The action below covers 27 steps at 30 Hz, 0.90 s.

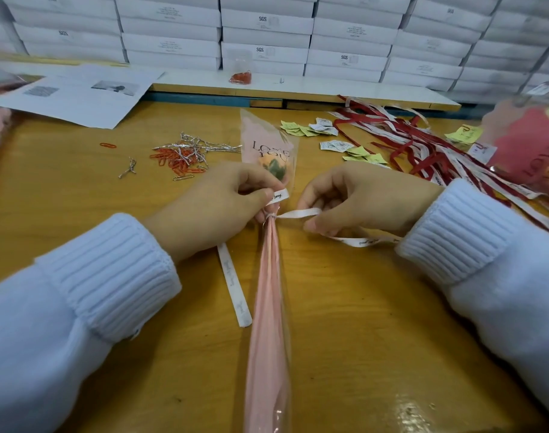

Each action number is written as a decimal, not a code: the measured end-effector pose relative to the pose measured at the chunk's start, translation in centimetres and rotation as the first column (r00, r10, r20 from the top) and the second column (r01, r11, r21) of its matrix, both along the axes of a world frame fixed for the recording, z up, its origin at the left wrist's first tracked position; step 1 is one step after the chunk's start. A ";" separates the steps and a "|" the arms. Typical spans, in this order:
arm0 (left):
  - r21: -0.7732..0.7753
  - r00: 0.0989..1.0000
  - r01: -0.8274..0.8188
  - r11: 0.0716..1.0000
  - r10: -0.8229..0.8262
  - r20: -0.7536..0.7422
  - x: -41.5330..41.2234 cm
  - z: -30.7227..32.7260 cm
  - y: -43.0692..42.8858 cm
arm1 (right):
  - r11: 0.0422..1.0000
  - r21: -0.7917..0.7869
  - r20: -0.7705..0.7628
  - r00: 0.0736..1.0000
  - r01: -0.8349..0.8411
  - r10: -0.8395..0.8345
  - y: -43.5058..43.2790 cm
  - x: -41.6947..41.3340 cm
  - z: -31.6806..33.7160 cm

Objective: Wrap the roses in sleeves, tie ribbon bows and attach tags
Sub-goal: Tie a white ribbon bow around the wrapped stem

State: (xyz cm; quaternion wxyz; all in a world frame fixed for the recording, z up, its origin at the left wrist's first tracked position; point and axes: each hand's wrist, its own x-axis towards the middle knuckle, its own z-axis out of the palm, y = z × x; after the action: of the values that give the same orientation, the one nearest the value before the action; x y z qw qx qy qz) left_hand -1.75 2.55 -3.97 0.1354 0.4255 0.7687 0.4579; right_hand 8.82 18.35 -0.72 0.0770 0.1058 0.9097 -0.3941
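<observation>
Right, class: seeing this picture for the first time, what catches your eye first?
Two hands meet mid-table over a pink sleeved rose: the left hand pinches its neck, the right hand holds a white ribbon. A tangle of red ribbons sprawls right; white boxes stack behind.

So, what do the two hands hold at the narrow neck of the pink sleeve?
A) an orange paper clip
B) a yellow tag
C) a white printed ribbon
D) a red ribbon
C: the left hand and the right hand each pinch a part of the white ribbon tied around the gathered pink sleeve, while the red ribbons lie apart at the right.
</observation>
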 end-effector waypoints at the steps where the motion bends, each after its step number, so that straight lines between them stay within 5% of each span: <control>1: -0.001 1.000 -0.003 1.000 0.003 0.001 0.0 0.0 0.0 | 1.000 0.021 -0.029 1.000 0.000 0.000 0.0 0.0 0.0; 14: -0.039 0.998 0.024 0.999 -0.027 -0.064 0.0 0.1 0.0 | 0.975 0.207 -0.269 0.953 -0.084 0.139 -0.3 -0.2 -0.4; 27: -0.144 0.985 0.124 0.982 -0.139 -0.099 0.2 0.4 -0.4 | 0.989 0.129 -0.448 0.886 -0.065 0.117 -0.9 -0.4 -0.4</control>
State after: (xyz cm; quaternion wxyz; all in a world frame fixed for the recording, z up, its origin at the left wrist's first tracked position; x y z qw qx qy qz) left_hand -1.54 2.18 -3.57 0.1523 0.4895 0.7747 0.3703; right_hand 8.41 17.42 -1.13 -0.1255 -0.0278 0.9268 -0.3528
